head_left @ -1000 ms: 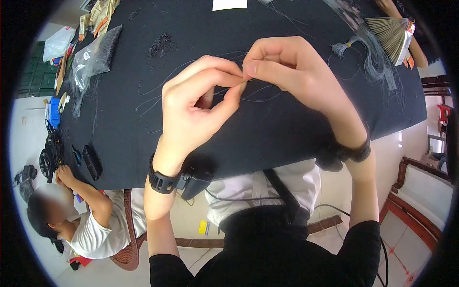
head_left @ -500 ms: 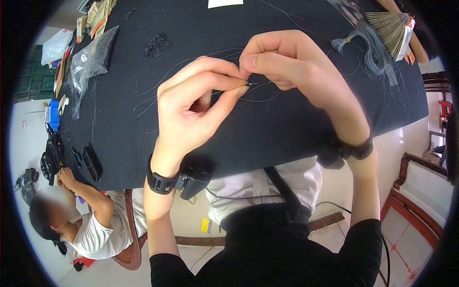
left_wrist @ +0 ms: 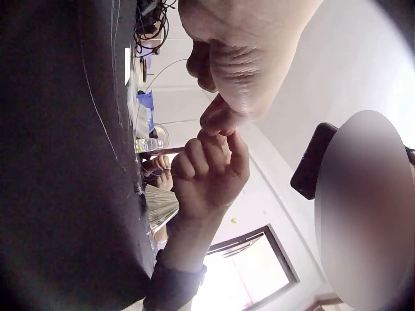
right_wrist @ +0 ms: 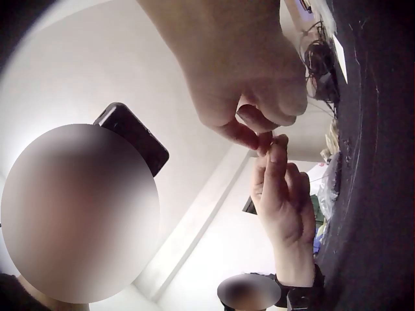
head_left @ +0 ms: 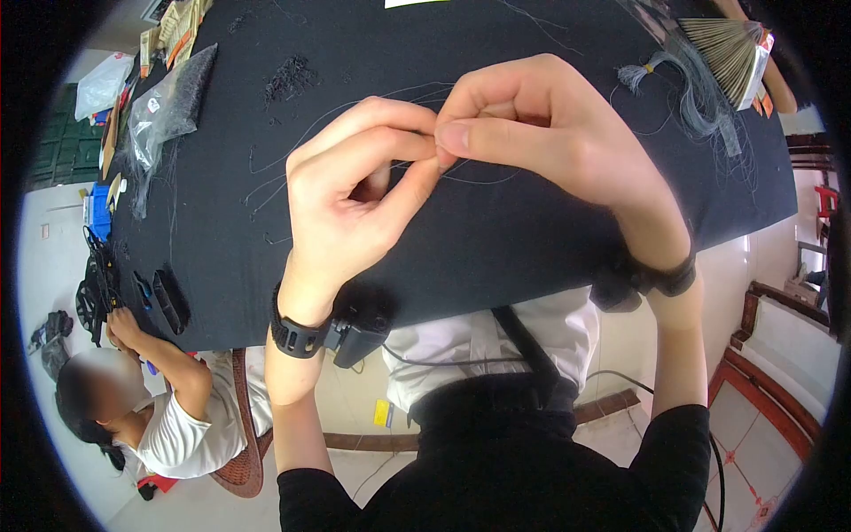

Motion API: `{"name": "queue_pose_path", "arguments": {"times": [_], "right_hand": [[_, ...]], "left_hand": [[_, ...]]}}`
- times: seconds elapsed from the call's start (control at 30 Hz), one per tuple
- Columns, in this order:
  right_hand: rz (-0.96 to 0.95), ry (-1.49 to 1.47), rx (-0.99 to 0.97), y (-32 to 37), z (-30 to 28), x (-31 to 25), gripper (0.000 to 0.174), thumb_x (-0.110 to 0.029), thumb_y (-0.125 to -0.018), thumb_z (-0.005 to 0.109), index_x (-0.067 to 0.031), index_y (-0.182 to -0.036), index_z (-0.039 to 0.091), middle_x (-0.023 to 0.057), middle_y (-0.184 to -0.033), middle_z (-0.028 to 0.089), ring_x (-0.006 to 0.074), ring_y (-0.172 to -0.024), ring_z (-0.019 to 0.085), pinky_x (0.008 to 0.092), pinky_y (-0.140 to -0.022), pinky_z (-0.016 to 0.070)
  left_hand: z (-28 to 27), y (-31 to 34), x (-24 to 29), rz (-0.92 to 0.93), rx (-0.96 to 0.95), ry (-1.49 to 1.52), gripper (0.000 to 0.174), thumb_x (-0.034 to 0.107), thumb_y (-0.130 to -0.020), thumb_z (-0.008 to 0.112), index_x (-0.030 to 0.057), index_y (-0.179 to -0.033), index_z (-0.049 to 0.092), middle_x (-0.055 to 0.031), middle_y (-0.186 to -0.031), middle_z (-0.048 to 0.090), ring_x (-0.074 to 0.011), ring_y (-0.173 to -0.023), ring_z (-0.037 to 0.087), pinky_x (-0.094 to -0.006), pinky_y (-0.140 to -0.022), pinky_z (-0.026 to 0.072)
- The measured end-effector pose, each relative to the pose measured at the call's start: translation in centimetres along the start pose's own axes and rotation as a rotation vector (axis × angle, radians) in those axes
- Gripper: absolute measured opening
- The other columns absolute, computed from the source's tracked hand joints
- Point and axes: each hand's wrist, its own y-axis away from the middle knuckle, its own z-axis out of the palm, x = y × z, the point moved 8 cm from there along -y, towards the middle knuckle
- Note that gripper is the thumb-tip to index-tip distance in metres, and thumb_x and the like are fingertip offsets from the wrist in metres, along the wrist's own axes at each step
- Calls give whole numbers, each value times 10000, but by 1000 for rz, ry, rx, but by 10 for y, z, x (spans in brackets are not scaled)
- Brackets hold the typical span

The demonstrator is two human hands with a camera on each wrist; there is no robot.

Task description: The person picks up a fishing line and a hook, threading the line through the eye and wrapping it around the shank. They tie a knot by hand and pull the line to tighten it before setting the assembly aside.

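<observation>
Both my hands meet above a table under a black cloth [head_left: 496,239]. My left hand [head_left: 359,191] pinches a thin grey thread [head_left: 483,177] between thumb and forefinger. My right hand [head_left: 523,124] pinches the same thread right beside it, fingertips touching the left ones. In the left wrist view the right hand [left_wrist: 207,172] shows with curled fingers meeting my left fingertips [left_wrist: 217,116]. The right wrist view has the two hands' fingertips [right_wrist: 266,139] together over the black cloth [right_wrist: 382,162]. The thread's ends trail loosely on the cloth.
A clear plastic bag [head_left: 164,111] lies at the far left, a small dark thread clump [head_left: 288,80] behind my hands. A grey thread bundle [head_left: 691,97] and a folded fan-like card stack [head_left: 731,53] sit far right. Another person [head_left: 160,399] sits at the left table edge.
My hands have stayed together at the same place; the right thumb has slid forward over the left fingertips, covering the short thread end that showed half a second ago.
</observation>
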Motion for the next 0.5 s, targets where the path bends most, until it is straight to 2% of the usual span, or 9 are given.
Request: {"name": "queue_pose_path", "arguments": {"times": [0.13,0.33,0.43,0.5], "right_hand": [[-31,64,4,-1,-1,-1,205,-211,-799,597,-23,-778,677,-19,-572,555,20,-504,416,194,-446,298],[67,19,24,1,-6,-2,206,-206,-786,591,-21,-781,680,15,-641,610,36,-534,467,184,-477,328],[108,-34,70,0,-9,4,191,-200,-782,584,-34,-780,679,-2,-613,578,37,-524,451,185,-470,321],[209,-88,82,2,-11,11,182,-194,-784,581,-39,-782,676,-19,-588,543,34,-521,435,187,-466,316]], "left_hand": [[-1,1,0,12,-1,2,92,-25,-679,687,30,-743,650,-15,-835,626,0,-415,315,-169,-372,230],[0,1,1,10,-1,-9,100,-25,-681,684,34,-757,660,-20,-836,631,1,-412,323,-166,-370,234],[0,0,3,19,0,-25,113,-24,-679,687,37,-772,667,-23,-844,635,0,-412,333,-163,-370,237],[-1,1,3,28,6,-26,123,-24,-676,689,39,-780,671,-25,-850,637,1,-415,341,-161,-370,241]]}}
